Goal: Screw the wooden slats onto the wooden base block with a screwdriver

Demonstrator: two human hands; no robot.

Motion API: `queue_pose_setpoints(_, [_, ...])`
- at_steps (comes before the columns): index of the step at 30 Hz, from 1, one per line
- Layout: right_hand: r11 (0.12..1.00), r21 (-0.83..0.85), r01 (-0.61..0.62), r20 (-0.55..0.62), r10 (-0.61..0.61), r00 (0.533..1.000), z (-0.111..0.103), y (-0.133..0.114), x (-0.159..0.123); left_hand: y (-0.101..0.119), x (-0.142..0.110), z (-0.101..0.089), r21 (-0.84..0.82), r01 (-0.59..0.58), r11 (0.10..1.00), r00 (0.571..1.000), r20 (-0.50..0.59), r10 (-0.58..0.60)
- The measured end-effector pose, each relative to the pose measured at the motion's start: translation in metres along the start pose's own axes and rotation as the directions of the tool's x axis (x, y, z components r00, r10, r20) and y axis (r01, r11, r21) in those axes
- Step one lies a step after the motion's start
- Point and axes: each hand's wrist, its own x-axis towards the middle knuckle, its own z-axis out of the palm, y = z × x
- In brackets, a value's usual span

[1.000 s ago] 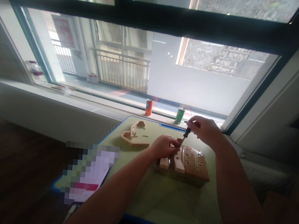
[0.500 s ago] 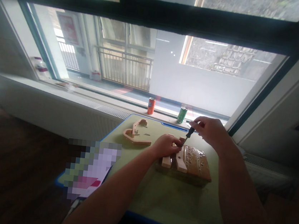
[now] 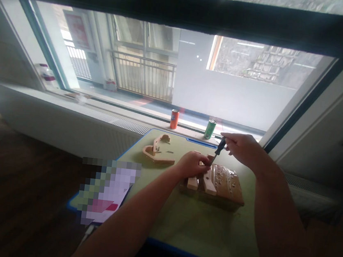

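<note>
My right hand (image 3: 243, 149) grips the top of a screwdriver (image 3: 220, 146) with a dark handle, its shaft slanting down to the left. My left hand (image 3: 192, 164) is closed on a pale wooden piece (image 3: 209, 184) with a hole in it, fingertips beside the screwdriver's tip. What the tip meets is hidden by those fingers. A second wooden piece (image 3: 192, 183) lies alongside, under the left hand. Both rest on a brown box (image 3: 228, 186) with a shiny, clear-wrapped top.
On the green table (image 3: 205, 235), a curved wooden part (image 3: 158, 159) lies left with several small metal pieces around it. A pixelated flat item (image 3: 108, 195) and white cable (image 3: 87, 232) are nearer. An orange can (image 3: 174, 119) and green can (image 3: 210, 129) stand by the window.
My right hand's fingers have shifted on the screwdriver's handle, and the handle stands slightly more upright. My left hand keeps its place on the wooden piece. The view has tilted slightly.
</note>
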Motion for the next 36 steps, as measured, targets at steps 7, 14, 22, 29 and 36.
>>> queue_pose_setpoints(7, [1.000, -0.015, -0.014, -0.067, 0.013, 0.998, 0.002, -0.002, 0.000, 0.003, -0.001, -0.002, -0.004, 0.002, 1.000, 1.000, 0.015, -0.002])
queue_pose_setpoints(14, [0.996, -0.057, 0.064, -0.088, -0.069, 0.994, -0.002, 0.006, -0.003, 0.003, -0.001, -0.002, 0.008, 0.005, 1.000, 1.000, 0.012, -0.005])
queue_pose_setpoints(22, [0.977, 0.104, 0.186, -0.125, -0.173, 0.977, 0.009, -0.005, -0.001, 0.000, 0.000, 0.000, 0.017, 0.010, 1.000, 1.000, 0.000, -0.010])
queue_pose_setpoints(29, [0.976, -0.058, 0.212, -0.143, -0.218, 0.965, 0.011, -0.013, 0.002, -0.002, -0.001, 0.001, 0.047, 0.006, 0.999, 1.000, 0.000, -0.006])
queue_pose_setpoints(36, [0.955, -0.294, -0.033, -0.127, -0.005, 0.992, 0.009, -0.015, 0.000, -0.003, -0.001, 0.000, 0.044, -0.053, 0.998, 0.999, 0.000, 0.053])
